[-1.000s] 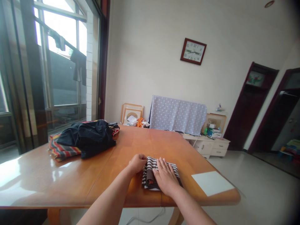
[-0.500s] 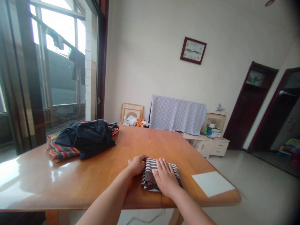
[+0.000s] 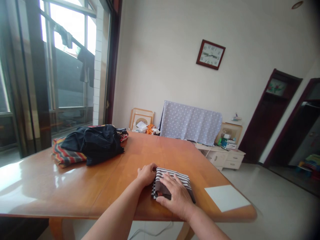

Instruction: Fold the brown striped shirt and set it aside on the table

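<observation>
A black-and-white striped garment (image 3: 183, 179), folded into a small rectangle, lies near the table's front edge. It has a dark ribbed band, with a small reddish-brown patch at its near left. My left hand (image 3: 147, 174) is at its far left corner, fingers curled in and pinching the edge; the fingertips are partly hidden. Across the top rests my right hand (image 3: 177, 193), fingers stretched forward and thumb out to the left, pressing on the cloth without gripping it.
A heap of dark and striped clothes (image 3: 96, 143) lies on the wooden table (image 3: 140, 150) at the left. To the right, a pale sheet (image 3: 227, 198) lies close to the table's rounded corner. Behind the table stand a polka-dot cloth cover (image 3: 190, 121) and a white cabinet (image 3: 226, 158).
My right hand has slid toward me over the striped garment, baring more of its far stripes, and its thumb has moved to the near edge. The left hand stays at the corner.
</observation>
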A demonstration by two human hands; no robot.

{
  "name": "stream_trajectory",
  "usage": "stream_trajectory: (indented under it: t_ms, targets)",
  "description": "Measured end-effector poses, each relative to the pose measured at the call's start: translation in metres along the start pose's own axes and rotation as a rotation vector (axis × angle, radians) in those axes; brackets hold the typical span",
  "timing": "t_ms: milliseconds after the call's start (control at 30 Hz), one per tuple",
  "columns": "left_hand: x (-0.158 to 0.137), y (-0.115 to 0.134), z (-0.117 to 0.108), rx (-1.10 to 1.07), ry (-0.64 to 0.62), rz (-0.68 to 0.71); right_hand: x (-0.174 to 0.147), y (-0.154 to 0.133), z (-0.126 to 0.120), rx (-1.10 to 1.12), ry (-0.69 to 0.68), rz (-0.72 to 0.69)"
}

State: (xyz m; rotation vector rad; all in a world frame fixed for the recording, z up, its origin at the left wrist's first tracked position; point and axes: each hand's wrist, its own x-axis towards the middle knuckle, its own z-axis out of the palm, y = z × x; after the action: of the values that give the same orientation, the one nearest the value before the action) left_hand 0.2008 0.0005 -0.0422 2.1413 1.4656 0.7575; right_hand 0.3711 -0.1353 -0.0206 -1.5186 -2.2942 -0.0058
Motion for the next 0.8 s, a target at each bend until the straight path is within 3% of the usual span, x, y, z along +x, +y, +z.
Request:
stream_trajectory:
  t_ms: [267,500,800]
  targets:
    - [-0.003,-0.001,-0.004,-0.019,-0.025,0.011,0.007,-0.004,-0.001,0.052,0.043,-0.045]
    - [0.001,-0.002,-0.001,-0.025,-0.023,-0.016,0.014,-0.002,-0.001,0.180,0.187,-0.019]
    - [0.007,-0.002,0.002,-0.047,-0.014,-0.075,0.002,-0.010,0.007,0.079,0.074,-0.125]
